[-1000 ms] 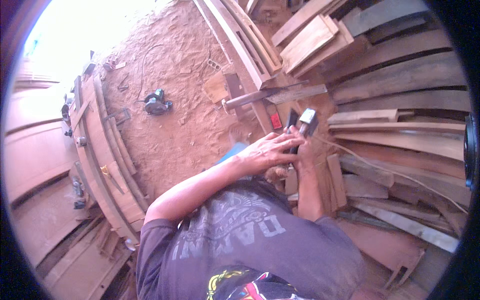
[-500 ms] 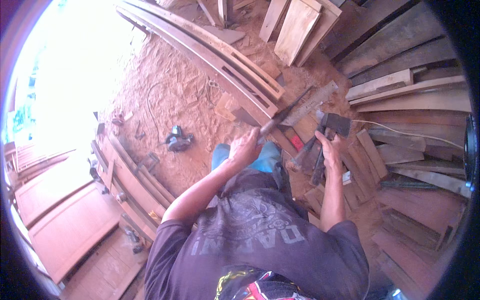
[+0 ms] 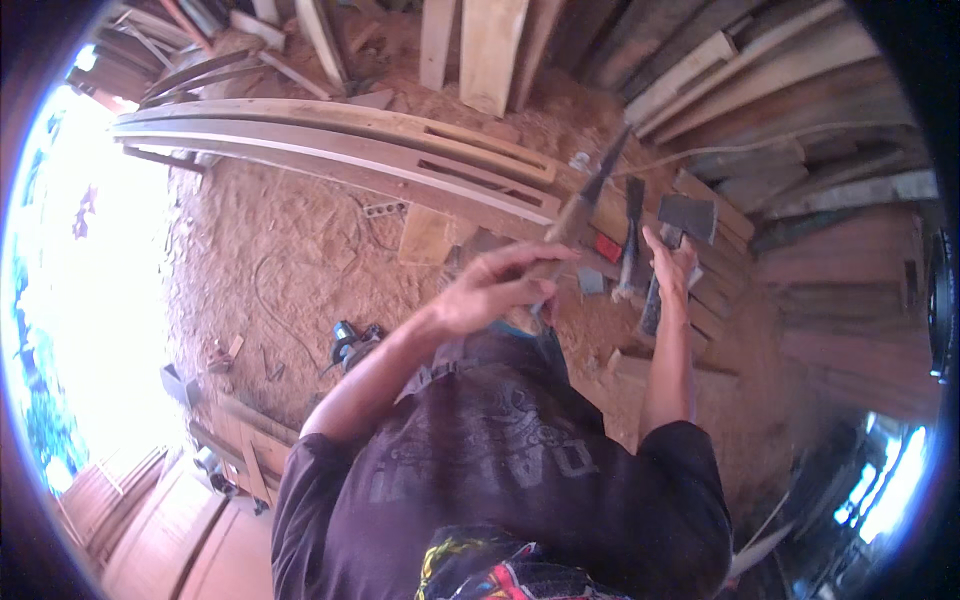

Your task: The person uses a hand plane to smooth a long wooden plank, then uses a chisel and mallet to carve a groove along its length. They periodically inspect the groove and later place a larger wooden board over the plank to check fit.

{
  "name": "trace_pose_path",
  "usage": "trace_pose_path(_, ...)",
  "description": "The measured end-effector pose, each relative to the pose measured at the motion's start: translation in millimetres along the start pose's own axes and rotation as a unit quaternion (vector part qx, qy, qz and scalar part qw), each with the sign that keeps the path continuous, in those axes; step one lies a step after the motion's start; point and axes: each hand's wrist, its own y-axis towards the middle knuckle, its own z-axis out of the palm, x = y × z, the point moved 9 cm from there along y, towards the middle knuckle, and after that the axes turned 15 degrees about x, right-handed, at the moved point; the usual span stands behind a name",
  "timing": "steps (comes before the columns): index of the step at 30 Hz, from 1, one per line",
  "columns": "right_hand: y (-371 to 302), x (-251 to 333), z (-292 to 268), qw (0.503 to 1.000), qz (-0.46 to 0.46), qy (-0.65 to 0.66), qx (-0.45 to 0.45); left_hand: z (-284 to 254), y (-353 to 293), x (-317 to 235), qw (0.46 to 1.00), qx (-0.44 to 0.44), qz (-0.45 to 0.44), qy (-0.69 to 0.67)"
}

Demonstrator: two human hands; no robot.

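Note:
My left hand (image 3: pixel 495 288) is closed around the wooden handle of a chisel (image 3: pixel 572 220), whose dark blade points up and away to the right. To its right, my right hand (image 3: pixel 676 265) grips a hammer (image 3: pixel 688 216) with a dark blocky head turned up and its handle slanting down toward me. A second chisel-like tool (image 3: pixel 631 235) with a dark blade stands between the hands; whether it lies on the wood or is held, I cannot tell. Just beyond my left hand run long timber pieces (image 3: pixel 400 170) with slots cut in them.
A small red object (image 3: pixel 606 247) sits on the wood between the hands. Left of me, a power tool (image 3: pixel 352 342) rests on shaving-covered ground (image 3: pixel 290 260). Boards (image 3: pixel 490 55) stand at the far side; stacked timber (image 3: pixel 810 200) fills the right. More planks (image 3: pixel 240 440) lie at lower left.
My view has swung, so the slotted timbers lie more level across it. The left hand's chisel now points more steeply upward. The hammer stays in my right hand.

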Motion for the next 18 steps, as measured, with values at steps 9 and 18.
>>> trace_pose_path(9,-110.3,40.6,0.6,0.95,0.016,0.31,-0.027,-26.8,-38.5,-210.3,0.932,0.045,0.225,0.28)
trace_pose_path(18,-115.0,49.0,10.6,0.935,0.027,0.354,0.0,-111.7,-128.7,-312.8,0.574,-0.442,-0.014,0.689)
